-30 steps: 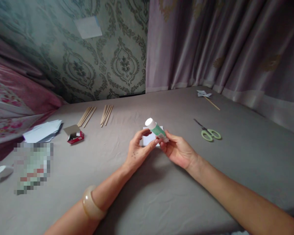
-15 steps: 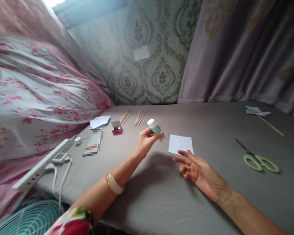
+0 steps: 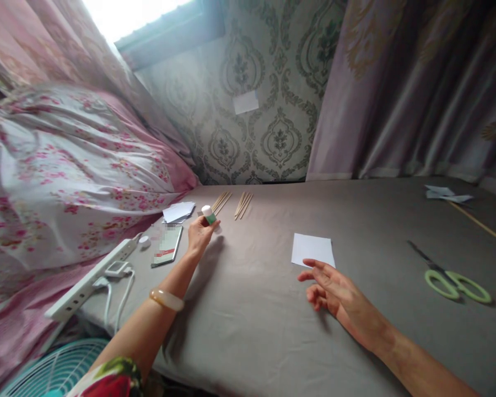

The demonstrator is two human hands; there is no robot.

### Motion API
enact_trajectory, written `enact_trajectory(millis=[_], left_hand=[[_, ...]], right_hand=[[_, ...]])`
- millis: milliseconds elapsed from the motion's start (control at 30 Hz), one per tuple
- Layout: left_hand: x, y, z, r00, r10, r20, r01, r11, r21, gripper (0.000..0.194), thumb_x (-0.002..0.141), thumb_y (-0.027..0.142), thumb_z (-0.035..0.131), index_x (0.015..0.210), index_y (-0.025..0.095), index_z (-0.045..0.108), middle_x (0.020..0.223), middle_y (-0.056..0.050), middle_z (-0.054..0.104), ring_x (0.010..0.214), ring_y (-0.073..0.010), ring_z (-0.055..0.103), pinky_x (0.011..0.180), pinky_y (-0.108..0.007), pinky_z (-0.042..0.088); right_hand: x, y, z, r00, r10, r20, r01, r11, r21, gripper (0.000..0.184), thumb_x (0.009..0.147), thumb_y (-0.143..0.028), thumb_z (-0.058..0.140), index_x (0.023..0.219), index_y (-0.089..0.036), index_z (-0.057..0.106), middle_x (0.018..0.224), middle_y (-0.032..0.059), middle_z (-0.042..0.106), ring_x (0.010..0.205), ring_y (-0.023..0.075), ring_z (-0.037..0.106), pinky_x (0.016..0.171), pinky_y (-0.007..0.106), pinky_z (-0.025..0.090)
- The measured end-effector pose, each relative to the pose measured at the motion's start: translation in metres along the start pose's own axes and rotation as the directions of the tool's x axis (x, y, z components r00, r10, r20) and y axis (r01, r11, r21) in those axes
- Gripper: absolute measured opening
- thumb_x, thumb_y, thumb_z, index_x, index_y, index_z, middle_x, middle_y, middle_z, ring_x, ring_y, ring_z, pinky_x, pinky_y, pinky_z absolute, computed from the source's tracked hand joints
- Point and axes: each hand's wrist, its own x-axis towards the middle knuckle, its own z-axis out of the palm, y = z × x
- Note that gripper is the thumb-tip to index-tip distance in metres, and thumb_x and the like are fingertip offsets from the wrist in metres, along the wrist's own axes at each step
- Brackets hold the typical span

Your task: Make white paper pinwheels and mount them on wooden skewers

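Note:
A glue stick (image 3: 209, 215) with a white cap and a green label is held in my left hand (image 3: 199, 236), tilted, above the left part of the grey cloth. The hand hides the small red box behind it almost wholly. My right hand (image 3: 334, 291) hovers palm-inward with its fingers apart and nothing in them. Just beyond those fingers lies a white square of paper (image 3: 313, 249), its near edge partly covered by them. Two groups of thin wooden sticks (image 3: 243, 205) lie past my left hand.
On the right rest green-handled scissors (image 3: 446, 278) and a paper pinwheel (image 3: 448, 194) on a stick. A stack of white paper (image 3: 178, 212), a phone-like slab (image 3: 167, 247), a round white piece (image 3: 144, 242) and a power strip (image 3: 91, 280) sit left. A teal fan (image 3: 55, 369) stands below the edge.
My right hand has let go of the glue stick and moved right, opening. My left hand has carried the glue stick leftward to the red box. The view has swung left.

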Motion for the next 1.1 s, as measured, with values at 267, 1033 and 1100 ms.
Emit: enact_trajectory(millis=[267,1033,1100], left_hand=[[0.012,0.007,0.021,1.0,0.008,-0.008,-0.007,0.989,0.145,0.023,0.066,0.036,0.065,0.077,0.015,0.065,0.077,-0.007,0.069,0.073,-0.0202,0.061,0.065,-0.027,0.04],[0.01,0.011,0.024,0.989,-0.092,0.118,0.024,0.878,0.478,0.028,0.071,0.04,0.064,0.081,0.013,0.063,0.076,-0.005,0.065,0.074,-0.0202,0.061,0.063,-0.026,0.04],[0.002,0.01,0.017,0.975,-0.136,0.179,0.013,0.829,0.559,0.03,0.071,0.044,0.063,0.075,0.014,0.061,0.071,-0.005,0.064,0.071,-0.0216,0.061,0.061,-0.027,0.04]], right_hand=[[0.0,-0.001,-0.001,1.0,0.004,0.018,-0.004,1.0,-0.025,0.05,0.076,-0.052,0.068,0.112,-0.021,0.053,0.096,0.0054,0.061,0.061,0.0106,0.055,0.054,0.025,0.043],[0.015,-0.042,-0.056,0.799,-0.347,-0.491,0.3,0.938,-0.175,0.04,0.061,-0.046,0.076,0.083,-0.016,0.061,0.067,-0.0005,0.062,0.049,0.0075,0.05,0.045,0.021,0.04],[0.018,-0.039,-0.062,0.784,-0.369,-0.499,0.294,0.929,-0.226,0.039,0.064,-0.046,0.073,0.084,-0.016,0.06,0.067,0.0001,0.063,0.05,0.0083,0.051,0.046,0.022,0.041]])
